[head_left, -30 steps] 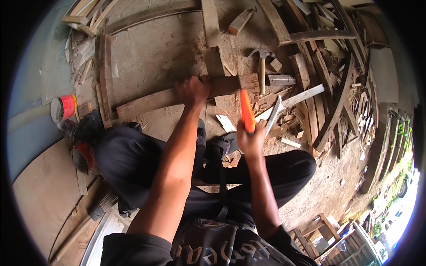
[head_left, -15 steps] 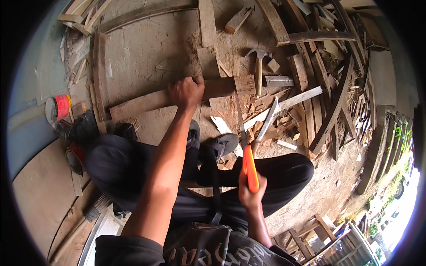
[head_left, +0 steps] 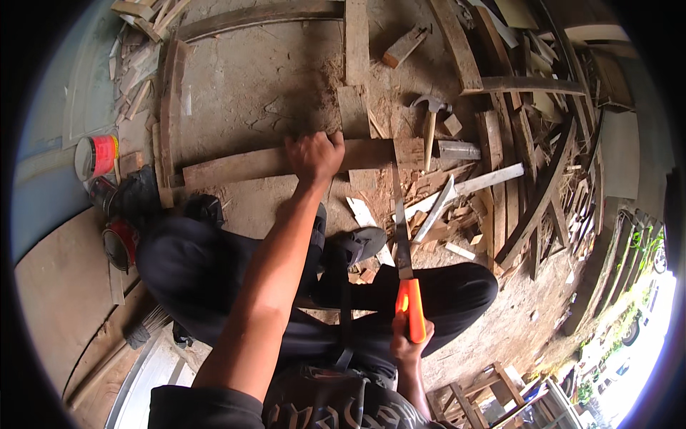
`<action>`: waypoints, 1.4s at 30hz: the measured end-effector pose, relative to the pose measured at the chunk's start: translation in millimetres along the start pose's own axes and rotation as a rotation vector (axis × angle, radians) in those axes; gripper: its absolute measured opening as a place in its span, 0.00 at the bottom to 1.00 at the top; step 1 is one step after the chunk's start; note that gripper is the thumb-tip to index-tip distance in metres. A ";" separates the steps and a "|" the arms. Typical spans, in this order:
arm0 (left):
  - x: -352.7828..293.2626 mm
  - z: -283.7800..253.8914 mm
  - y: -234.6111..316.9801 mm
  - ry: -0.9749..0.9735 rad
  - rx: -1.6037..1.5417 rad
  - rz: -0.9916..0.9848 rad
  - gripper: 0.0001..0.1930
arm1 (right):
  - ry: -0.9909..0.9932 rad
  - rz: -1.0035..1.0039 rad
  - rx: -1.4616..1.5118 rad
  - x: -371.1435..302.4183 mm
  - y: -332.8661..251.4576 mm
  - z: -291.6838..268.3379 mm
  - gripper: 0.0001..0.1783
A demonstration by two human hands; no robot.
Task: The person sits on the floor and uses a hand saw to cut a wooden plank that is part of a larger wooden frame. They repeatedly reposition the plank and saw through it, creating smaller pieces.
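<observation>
A hand saw with an orange handle is gripped in my right hand, low in front of my body. Its blade points away from me, and the tip end meets a wooden plank near the plank's right end. My left hand is closed over the middle of that plank, pressing it from above. Under the plank, crossing it, lies another board. A claw hammer rests on the ground just beyond the plank's right end.
Piled timber and offcuts spread over the right side. A notched wood block lies at the far side. On the left stand a can with a red label and a dark red can. My sandalled foot is near the plank.
My right hand has drawn the saw back toward my body, so more of the blade lies on my side of the plank. My left hand keeps its place on the plank. The view has shifted slightly.
</observation>
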State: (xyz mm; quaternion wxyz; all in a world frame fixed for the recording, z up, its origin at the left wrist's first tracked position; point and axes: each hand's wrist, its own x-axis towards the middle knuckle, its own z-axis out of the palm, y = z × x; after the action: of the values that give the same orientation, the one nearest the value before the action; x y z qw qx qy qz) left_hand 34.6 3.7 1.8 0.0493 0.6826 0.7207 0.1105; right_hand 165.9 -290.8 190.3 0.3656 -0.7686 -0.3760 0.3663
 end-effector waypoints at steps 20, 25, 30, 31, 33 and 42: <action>-1.0 -6.7 -3.5 -0.210 -0.099 -0.052 0.23 | -0.051 0.052 -0.114 96.5 -9.1 45.1 0.08; 4.2 -11.8 4.9 -0.226 -0.032 -0.092 0.22 | -0.078 0.123 0.066 18.7 -37.7 -17.2 0.07; 7.3 -6.2 9.7 -0.362 -0.068 -0.054 0.27 | -0.008 0.099 -0.102 166.4 -25.6 67.4 0.10; -3.1 -5.5 2.1 -0.322 -0.065 -0.058 0.27 | -0.004 0.080 -0.153 154.4 -18.7 68.3 0.09; -3.8 -4.0 -4.6 -0.191 -0.075 -0.078 0.27 | -0.034 0.029 -0.122 71.4 -15.1 31.6 0.06; -7.0 0.8 0.8 -0.127 -0.034 -0.031 0.23 | -0.019 0.118 -0.068 162.6 -21.9 69.3 0.09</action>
State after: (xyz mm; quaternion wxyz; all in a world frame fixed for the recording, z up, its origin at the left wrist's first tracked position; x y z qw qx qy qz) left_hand 36.0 -3.2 0.6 0.1081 0.6762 0.7245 0.0784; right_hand 174.0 -123.6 129.6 0.3133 -0.7980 -0.3457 0.3816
